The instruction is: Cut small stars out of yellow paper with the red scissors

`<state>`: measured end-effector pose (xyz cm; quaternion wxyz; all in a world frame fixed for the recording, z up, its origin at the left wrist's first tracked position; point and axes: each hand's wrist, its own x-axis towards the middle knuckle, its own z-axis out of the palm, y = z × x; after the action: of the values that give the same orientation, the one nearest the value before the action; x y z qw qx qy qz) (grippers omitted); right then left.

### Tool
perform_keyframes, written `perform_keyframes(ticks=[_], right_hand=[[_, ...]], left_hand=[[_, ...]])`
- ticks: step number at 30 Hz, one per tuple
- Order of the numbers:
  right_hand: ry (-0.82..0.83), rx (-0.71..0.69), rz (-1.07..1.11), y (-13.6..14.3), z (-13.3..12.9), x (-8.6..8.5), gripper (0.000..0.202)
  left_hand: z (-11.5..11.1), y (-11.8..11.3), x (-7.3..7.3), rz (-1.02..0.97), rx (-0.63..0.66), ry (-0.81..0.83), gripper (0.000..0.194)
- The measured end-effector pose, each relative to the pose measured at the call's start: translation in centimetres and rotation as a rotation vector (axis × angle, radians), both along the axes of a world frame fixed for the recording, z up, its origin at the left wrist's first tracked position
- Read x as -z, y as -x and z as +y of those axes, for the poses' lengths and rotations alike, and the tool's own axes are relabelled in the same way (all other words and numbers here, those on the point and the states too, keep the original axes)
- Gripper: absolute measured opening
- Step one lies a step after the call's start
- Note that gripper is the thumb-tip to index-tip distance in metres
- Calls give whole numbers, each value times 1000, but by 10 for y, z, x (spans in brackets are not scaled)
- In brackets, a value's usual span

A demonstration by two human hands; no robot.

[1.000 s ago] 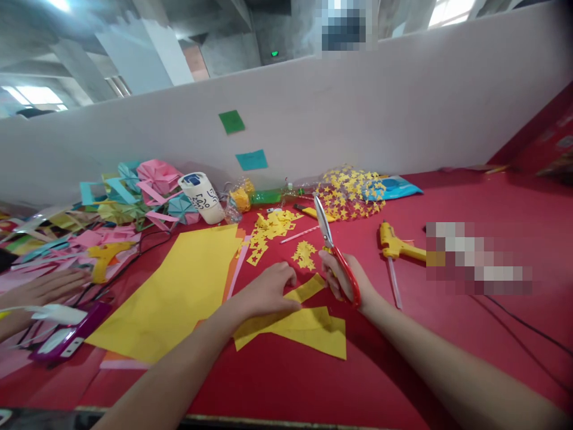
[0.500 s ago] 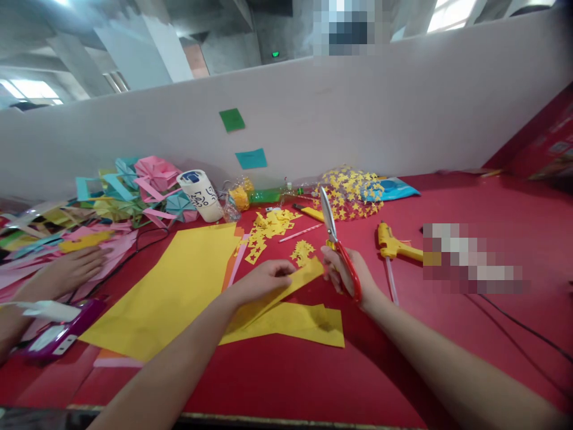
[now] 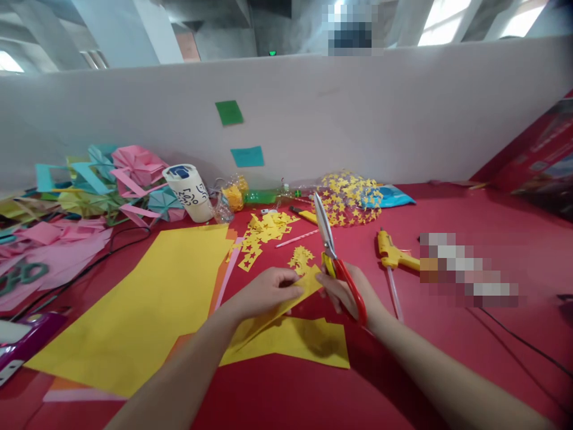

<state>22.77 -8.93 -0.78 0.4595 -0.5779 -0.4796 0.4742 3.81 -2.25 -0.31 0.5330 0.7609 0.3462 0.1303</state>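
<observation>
Yellow strip (image 3: pixel 310 285) pinched in left hand (image 3: pixel 268 291); red-handled scissors (image 3: pixel 329 240) gripped in right hand (image 3: pixel 353 292), pointed toward white partition (image 3: pixel 380 119). Star cutouts (image 3: pixel 301 258) piled just beyond strip. Glue gun (image 3: pixel 394 254) laid to the right on red table (image 3: pixel 447 358).

We inspected the left forearm (image 3: pixel 188 364) and the right forearm (image 3: pixel 443 358) and found both bare throughout the visible length. We noted smooth, slender outlines, tapering toward the wrists (image 3: pixel 239 306). We recorded the left hand (image 3: pixel 271 292) and the right hand (image 3: pixel 367 294) as likewise bare, skin exposed to the fingertips (image 3: pixel 297 291). We could not make out finer surface detail.
</observation>
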Motion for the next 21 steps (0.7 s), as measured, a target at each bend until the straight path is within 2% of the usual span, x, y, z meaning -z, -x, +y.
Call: perform_keyframes(ticks=[2,5,8,10,11,13,15,16,17,18,21], right_hand=[[39,-19,-41,2,-2,3,31],[32,-41,-89,5,-3,11,30],[25,-28,-129,6,-2,19,31],[32,6,-124,7,-2,20,28],[33,29,-115,6,-1,19,27],[31,78,-106,5,-1,16,25],[31,116,-104,2,0,13,24],[28,124,-100,1,0,13,25],[22,125,-93,0,1,12,27],[16,114,-76,-1,1,13,29],[-2,36,87,-1,2,14,38]], left_hand=[[-4,1,5,16,-42,28,31],[-9,1,12,-29,-108,207,23],[-11,-1,17,-61,-86,294,23],[-10,-3,18,-55,-89,281,29],[-9,-3,17,-64,-111,218,32],[-8,-2,13,-129,-198,-54,32],[-9,-1,6,-213,-278,-352,26],[-10,0,2,-238,-287,-406,20],[-12,1,-2,-246,-263,-355,16],[-15,1,-4,-232,-196,-219,17],[-24,-4,-6,-154,119,283,30]])
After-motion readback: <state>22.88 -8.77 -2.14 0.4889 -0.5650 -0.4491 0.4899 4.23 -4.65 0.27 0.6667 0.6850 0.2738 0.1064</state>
